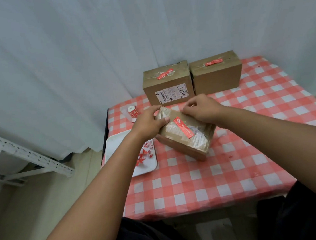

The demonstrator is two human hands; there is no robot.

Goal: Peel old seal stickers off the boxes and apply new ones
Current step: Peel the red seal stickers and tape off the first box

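At frame centre, both hands, left [150,123] and right [202,109], grip small box [184,134], red seal sticker [184,127] unpeeled; two rear boxes [167,83] pending.

L hand [150,123] & R hand [202,109] gripping small box [185,136], red seal sticker [184,127] on top

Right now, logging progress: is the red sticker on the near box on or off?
On. The red sticker lies flat across the near box top, both ends stuck down.
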